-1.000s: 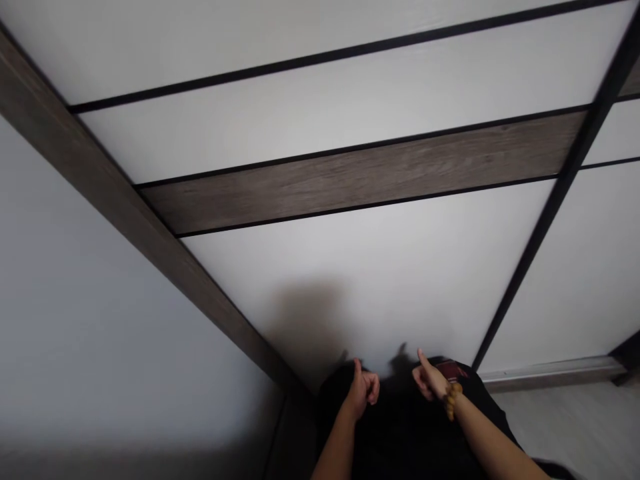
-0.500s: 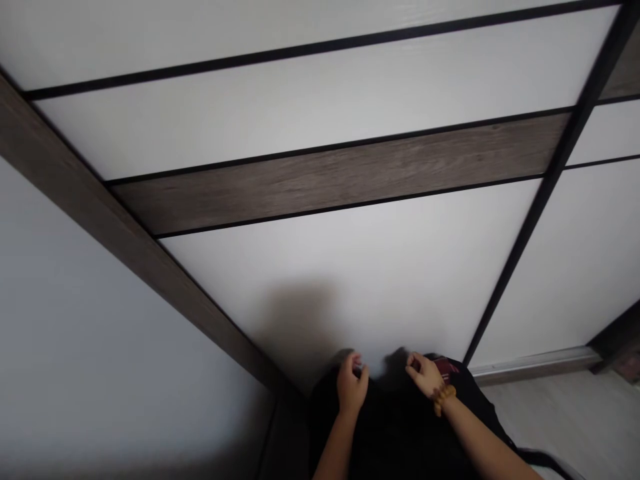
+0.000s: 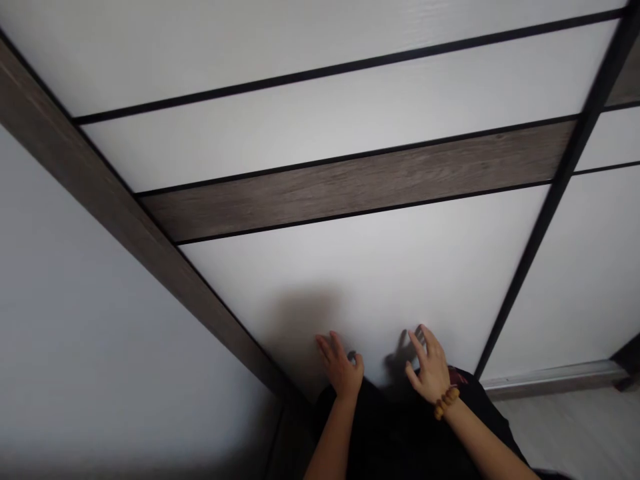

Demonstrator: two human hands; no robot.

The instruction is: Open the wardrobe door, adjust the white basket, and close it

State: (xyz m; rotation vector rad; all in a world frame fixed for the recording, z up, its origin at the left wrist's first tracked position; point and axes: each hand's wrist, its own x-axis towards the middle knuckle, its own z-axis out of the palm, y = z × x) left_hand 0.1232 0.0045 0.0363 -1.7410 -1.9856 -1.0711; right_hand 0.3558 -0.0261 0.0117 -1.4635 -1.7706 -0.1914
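Note:
Low in the head view, my left hand [image 3: 343, 367] is open, its fingers spread in front of the lower white panel of a wardrobe door [image 3: 370, 267]. To its right, my right hand [image 3: 430, 367] is also open, with fingers stretched up toward the same panel and a shadow beside them. Whether the fingertips touch the panel I cannot tell. Neither hand holds anything. A yellow beaded bracelet [image 3: 447, 402] is around my right wrist. Black clothing [image 3: 400, 437] with a dark red patch lies below the hands.
A wood-grain strip [image 3: 360, 177] with black edging crosses the door. A dark vertical frame [image 3: 540, 220] divides it from another white door panel [image 3: 590, 267] at right. A brown post [image 3: 165, 267] and a grey wall [image 3: 100, 320] stand left. Pale floor [image 3: 565, 433] shows at lower right.
Both hands have gone from curled fingers to spread ones and have reached up toward the panel. The view has shifted slightly, so the door appears a little lower and further right.

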